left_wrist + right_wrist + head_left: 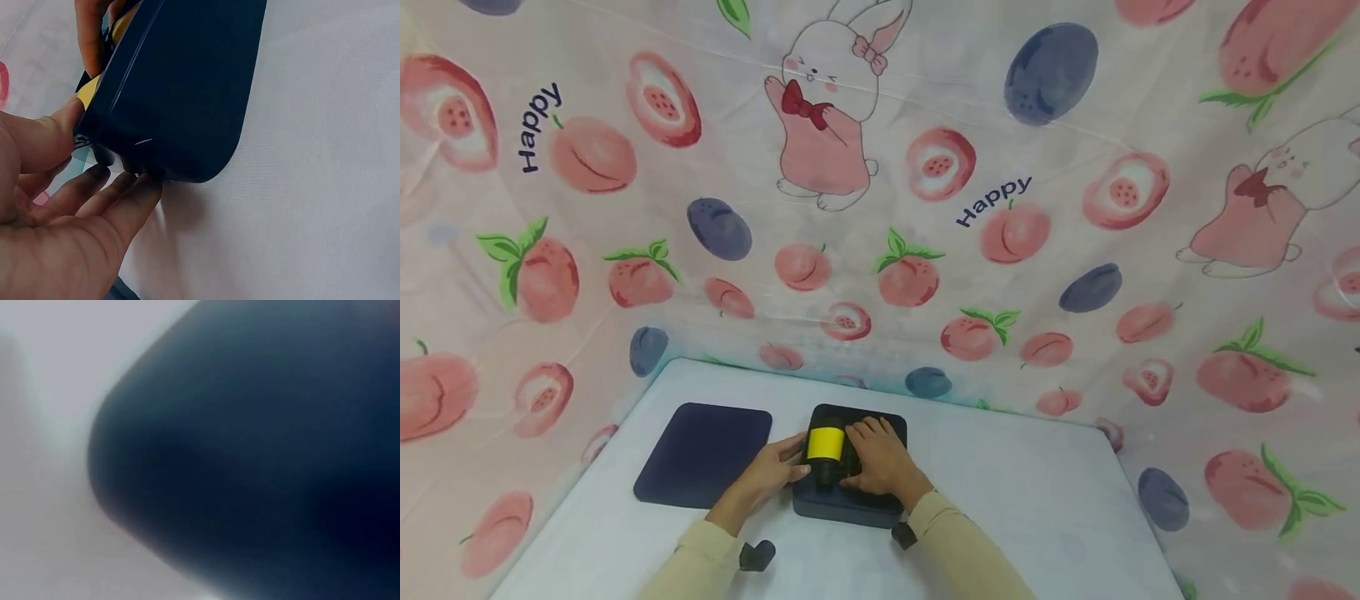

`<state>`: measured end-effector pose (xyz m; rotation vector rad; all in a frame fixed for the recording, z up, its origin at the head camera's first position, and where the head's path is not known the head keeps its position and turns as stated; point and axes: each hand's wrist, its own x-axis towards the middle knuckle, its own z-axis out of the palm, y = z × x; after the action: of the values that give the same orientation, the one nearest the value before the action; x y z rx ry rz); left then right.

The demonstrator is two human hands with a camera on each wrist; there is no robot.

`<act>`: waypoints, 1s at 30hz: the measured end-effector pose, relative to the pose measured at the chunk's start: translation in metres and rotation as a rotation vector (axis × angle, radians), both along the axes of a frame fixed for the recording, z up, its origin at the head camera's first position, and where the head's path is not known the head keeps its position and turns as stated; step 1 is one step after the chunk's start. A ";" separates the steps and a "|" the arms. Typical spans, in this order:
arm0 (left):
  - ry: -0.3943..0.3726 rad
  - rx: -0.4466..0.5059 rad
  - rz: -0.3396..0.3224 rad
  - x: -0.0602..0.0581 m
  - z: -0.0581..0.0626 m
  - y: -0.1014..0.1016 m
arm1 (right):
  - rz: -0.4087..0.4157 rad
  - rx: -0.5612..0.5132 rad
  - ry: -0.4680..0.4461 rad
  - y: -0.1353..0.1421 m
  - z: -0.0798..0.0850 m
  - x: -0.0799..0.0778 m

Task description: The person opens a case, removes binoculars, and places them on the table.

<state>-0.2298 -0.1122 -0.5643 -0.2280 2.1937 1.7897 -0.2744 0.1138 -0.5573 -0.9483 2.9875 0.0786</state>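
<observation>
And here we have it, centre of the bench: a yellow-and-black cylinder lying in the dark box, with the flat dark sheet just off to the left! The left hand has its grip spread, thumb up by the rim, fingertips against the box's side wall. The right hand lies over the dark part beside the cylinder; whether that grip pinches anything, I can't tell, its own wrist view being all dark blur. Now, how will it handle? Looks stiff to me, hard-shelled, probably modest in weight, nothing that should squash under a thumb. That smooth yellow band could prove slippery, so I'd take it round the middle there, thumb opposite the fingers, well off the black end in case it's delicate. The box looks rigid too; its side walls are the place to steady it.
</observation>
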 end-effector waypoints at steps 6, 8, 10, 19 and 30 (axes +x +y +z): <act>0.017 0.008 -0.008 0.003 -0.002 0.002 | 0.004 0.014 0.020 0.006 0.004 0.001; 0.019 0.015 -0.002 0.004 -0.001 0.001 | 0.012 0.023 0.025 0.007 0.007 0.001; 0.022 0.019 0.002 0.005 0.000 0.000 | 0.019 0.027 0.033 0.007 0.009 0.001; 0.016 0.017 0.000 0.007 0.002 -0.001 | 0.024 0.056 0.055 0.008 0.024 0.002; 0.004 0.004 0.014 0.005 0.003 0.001 | 0.041 0.049 0.073 0.017 0.039 0.001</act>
<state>-0.2249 -0.1113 -0.5612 -0.2396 2.1968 1.8029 -0.2737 0.1309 -0.5182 -1.0235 3.0162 0.1904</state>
